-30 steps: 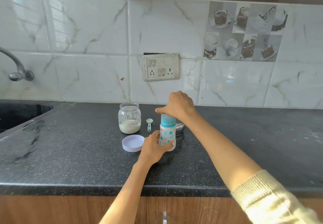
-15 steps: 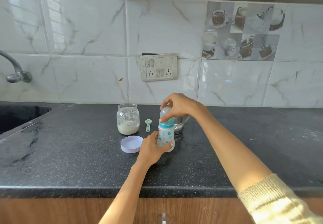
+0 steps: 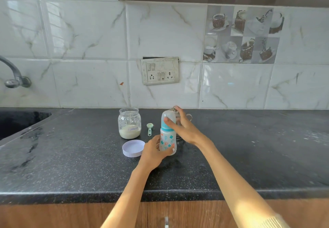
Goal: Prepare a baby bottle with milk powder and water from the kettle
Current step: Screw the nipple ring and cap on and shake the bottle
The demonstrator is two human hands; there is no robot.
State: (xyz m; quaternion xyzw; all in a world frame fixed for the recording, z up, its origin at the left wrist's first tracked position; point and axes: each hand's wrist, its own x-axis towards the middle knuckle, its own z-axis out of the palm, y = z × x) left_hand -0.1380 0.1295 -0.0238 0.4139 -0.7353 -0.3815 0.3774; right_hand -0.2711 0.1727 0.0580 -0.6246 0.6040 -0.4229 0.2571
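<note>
The baby bottle [image 3: 167, 141], clear with orange and teal prints, a teal collar and a clear dome cap [image 3: 168, 116], stands upright on the black counter [image 3: 80, 160]. My left hand [image 3: 153, 150] is wrapped around the bottle's lower body. My right hand [image 3: 184, 128] holds the cap, thumb on its front and fingers behind it. A small metal kettle [image 3: 189, 116] is mostly hidden behind my right hand. An open glass jar [image 3: 129, 123] with white powder at its bottom stands left of the bottle, and a green scoop [image 3: 149, 129] lies between them.
The jar's lilac lid [image 3: 133, 148] lies upside down just left of my left hand. A black sink [image 3: 19, 121] and a wall tap [image 3: 14, 78] are at the far left. A switch panel [image 3: 160, 70] sits on the tiled wall.
My right hand went from covering the bottle's top to a looser hold with thumb and fingers on the dome cap. The cap now shows. The bottle and my left hand stayed put.
</note>
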